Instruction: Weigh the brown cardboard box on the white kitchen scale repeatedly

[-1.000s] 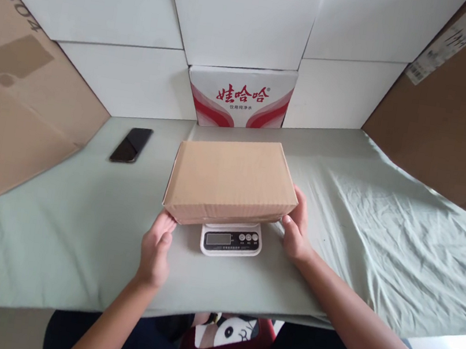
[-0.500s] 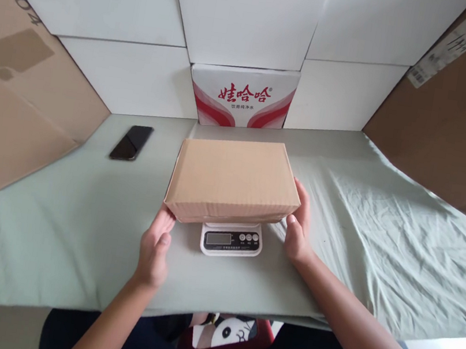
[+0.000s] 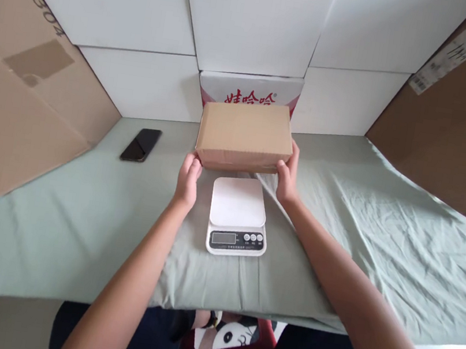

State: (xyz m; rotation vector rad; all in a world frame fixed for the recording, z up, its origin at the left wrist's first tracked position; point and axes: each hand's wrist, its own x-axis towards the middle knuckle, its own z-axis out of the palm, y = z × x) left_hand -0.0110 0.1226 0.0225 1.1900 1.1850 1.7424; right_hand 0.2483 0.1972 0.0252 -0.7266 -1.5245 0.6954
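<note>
A closed brown cardboard box [image 3: 245, 132] is held between my two hands, behind the scale and in front of the back panel. My left hand [image 3: 188, 179] grips its lower left corner, thumb on the near side. At the lower right corner my right hand [image 3: 288, 174] has its thumb on the front face and its fingers round the side. Closer to me lies a white kitchen scale [image 3: 239, 203] with a bare platform, a small display and several round buttons. Whether the box's underside touches the cloth is hidden.
A black phone [image 3: 141, 145] lies on the green cloth [image 3: 91, 212] to the left. White panels and a white-and-red printed carton [image 3: 250, 86] stand at the back. Large cardboard sheets flank the table, one left [image 3: 28, 109], one right [image 3: 447, 119].
Both hands have carried the box away from me, off the scale and toward the back carton. The scale's platform is now uncovered. The view has shifted slightly.
</note>
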